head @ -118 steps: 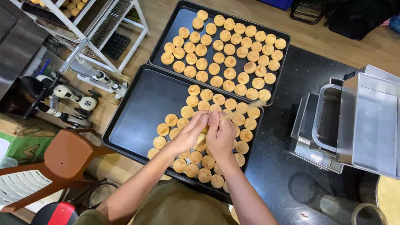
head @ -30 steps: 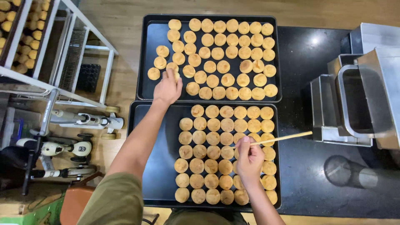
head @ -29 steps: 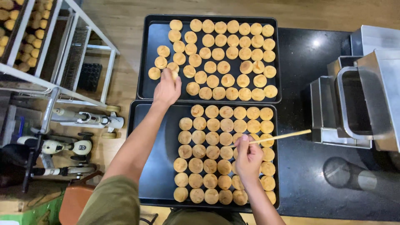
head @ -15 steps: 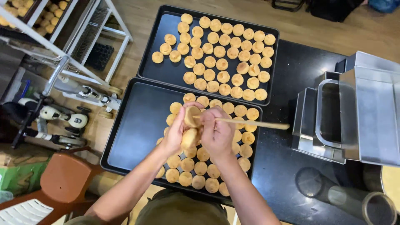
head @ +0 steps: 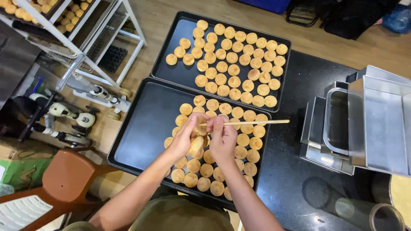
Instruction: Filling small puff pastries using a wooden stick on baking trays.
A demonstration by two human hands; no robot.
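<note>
Skewer (head: 252, 122) lay level over the near tray (head: 141, 124), tip pointing right, pinched by right hand (head: 222, 139); left hand (head: 188, 137) gripped a pastry (head: 196, 145).

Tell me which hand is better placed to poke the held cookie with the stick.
Probably the right hand: it already grips the stick, while the left hand holds a cookie above the near tray.
</note>
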